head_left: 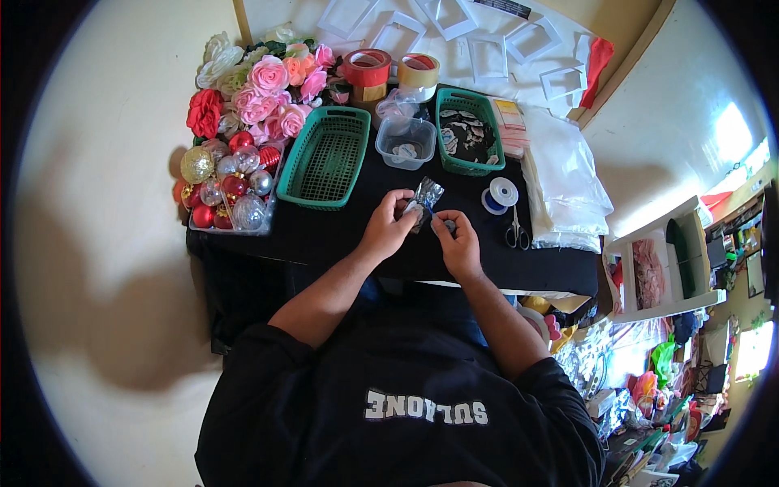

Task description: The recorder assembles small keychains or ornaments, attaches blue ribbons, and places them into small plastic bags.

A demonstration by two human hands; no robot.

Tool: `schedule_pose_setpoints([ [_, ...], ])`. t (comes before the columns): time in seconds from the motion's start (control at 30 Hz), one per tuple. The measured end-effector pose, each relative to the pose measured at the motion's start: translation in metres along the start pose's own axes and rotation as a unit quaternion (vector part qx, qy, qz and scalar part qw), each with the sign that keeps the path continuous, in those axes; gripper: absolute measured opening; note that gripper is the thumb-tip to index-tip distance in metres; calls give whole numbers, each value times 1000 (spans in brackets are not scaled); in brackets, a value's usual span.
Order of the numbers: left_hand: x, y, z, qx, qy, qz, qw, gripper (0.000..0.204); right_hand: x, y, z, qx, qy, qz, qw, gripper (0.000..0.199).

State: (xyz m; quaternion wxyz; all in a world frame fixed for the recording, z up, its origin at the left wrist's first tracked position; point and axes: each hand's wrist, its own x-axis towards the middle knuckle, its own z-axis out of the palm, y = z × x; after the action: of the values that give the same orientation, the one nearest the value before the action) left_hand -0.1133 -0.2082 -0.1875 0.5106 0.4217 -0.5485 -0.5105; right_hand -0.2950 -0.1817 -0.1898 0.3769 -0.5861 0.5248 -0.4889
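Over the near part of the black-covered table, my left hand [389, 225] is closed on a small clear, shiny plastic packet [428, 191]. A pale item shows at its fingertips, too small to name. My right hand [459, 243] pinches a thin blue ribbon [430, 209] against the packet's right side. Something small and dark sits under the right fingers, mostly hidden. To the right lie a spool of ribbon [503, 192], white-faced with blue at its edge, and a pair of scissors [517, 230].
Behind my hands stand a green basket [284, 183], a clear tub [406, 161] and another green basket [469, 168] holding small pieces. Artificial flowers [268, 75] and a box of baubles [235, 188] are left. Tape rolls [367, 68] stand behind; plastic bags [566, 183] lie right.
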Motion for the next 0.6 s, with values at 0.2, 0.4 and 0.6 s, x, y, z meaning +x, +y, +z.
schedule_pose_setpoints([
  [0.2, -7, 8, -8, -94, -89, -77, 989, 30, 1, 6, -2, 8, -7, 4, 1000, 17],
  [0.4, -13, 5, -9, -92, -96, -61, 989, 26, 1, 7, -3, 15, -16, 11, 1000, 20],
  [0.6, -14, 11, -12, -59, -66, -89, 992, 25, 1, 7, -5, 31, -39, 15, 999, 23],
])
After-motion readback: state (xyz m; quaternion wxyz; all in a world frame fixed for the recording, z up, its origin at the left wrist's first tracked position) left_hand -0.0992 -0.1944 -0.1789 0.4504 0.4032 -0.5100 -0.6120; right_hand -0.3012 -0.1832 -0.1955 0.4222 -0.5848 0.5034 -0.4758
